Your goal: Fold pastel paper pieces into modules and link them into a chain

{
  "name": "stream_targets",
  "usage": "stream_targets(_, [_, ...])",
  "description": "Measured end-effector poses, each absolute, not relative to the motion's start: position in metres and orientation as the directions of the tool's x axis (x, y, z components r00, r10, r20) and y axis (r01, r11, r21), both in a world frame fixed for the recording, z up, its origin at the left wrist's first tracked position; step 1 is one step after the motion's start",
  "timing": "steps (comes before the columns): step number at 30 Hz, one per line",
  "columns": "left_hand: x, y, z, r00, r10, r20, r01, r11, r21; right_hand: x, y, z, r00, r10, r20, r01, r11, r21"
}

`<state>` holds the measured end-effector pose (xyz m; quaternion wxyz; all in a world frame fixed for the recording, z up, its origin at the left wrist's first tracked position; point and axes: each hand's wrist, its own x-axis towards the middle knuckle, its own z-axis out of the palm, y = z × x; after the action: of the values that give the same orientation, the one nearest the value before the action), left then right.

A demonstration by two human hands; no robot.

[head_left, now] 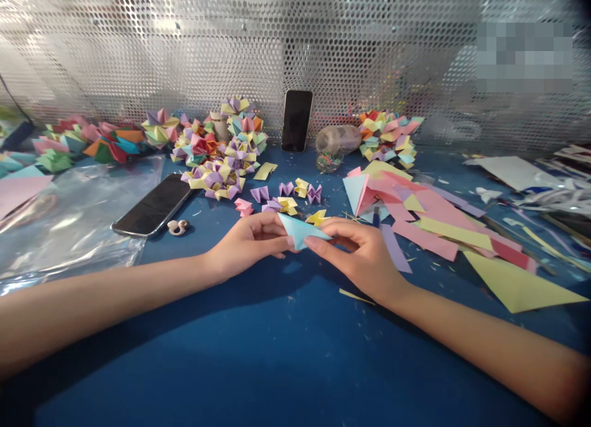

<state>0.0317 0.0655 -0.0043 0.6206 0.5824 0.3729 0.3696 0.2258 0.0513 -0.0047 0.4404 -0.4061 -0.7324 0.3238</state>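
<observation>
Left hand: The left hand [252,242] was nearly closed, fingers curled, thumb and fingers pinching the left part of the blue paper [300,231].
Right hand: The right hand [362,255] was partly closed, thumb on the near face, forefinger along the right corner; paper pinched between.
Hands together or apart: A little apart, the paper bridging them.
Blue paper: Folded to a triangle, held over the middle of the worktop [258,353], in front of the small pieces. Whether its tip touched down, could not tell.
Pointing: One corner down toward the wearer; the others upper left and right.
Long axis: Left to right, sloping down toward the right hand.
Small pieces: Purple, yellow and pink folded pieces [287,205] lay just beyond the fingers.
Left side: A phone [152,207] lay flat, partly on a clear bag [78,230].
Behind: Paper clusters [226,162] and an upright phone [296,120] stood before a perforated panel [184,58].
Right side: Loose strips [434,245], mostly pink and yellow, overlapped.
</observation>
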Motion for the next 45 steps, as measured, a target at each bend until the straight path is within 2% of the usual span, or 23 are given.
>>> stream_targets(5, [0.0301, 0.0666, -0.0094, 0.386, 0.922, -0.004, -0.099, 0.046, 0.994, 0.2251, 0.0503, -0.0045, -0.312, 0.872, 0.376, 0.344, 0.473, -0.811])
stream_targets(13, [0.0289, 0.0657, -0.0035, 0.482, 0.875, -0.043, -0.144, 0.128, 0.981, 0.2240, 0.0522, -0.0064, -0.304, 0.841, 0.448, 0.397, 0.539, -0.743])
stream_targets(20, [0.0303, 0.0633, -0.0051, 0.427, 0.904, -0.002, 0.049, -0.021, 0.999, 0.2233, 0.0511, -0.0061, -0.294, 0.854, 0.429, 0.437, 0.520, -0.734])
stream_targets(29, [0.0288, 0.0662, -0.0078, 0.424, 0.906, -0.006, -0.004, 0.008, 1.000, 0.2264, 0.0515, -0.0082, -0.160, 0.916, 0.368, 0.280, 0.400, -0.873])
stream_targets(38, [0.0334, 0.0651, -0.0065, 0.490, 0.868, -0.078, 0.072, 0.049, 0.996, 0.2252, 0.0516, -0.0061, -0.097, 0.933, 0.347, 0.232, 0.360, -0.904])
stream_targets(45, [0.0340, 0.0632, -0.0048, 0.501, 0.860, -0.095, 0.053, 0.079, 0.995, 0.2264, 0.0503, -0.0027, -0.088, 0.929, 0.358, 0.262, 0.369, -0.892])
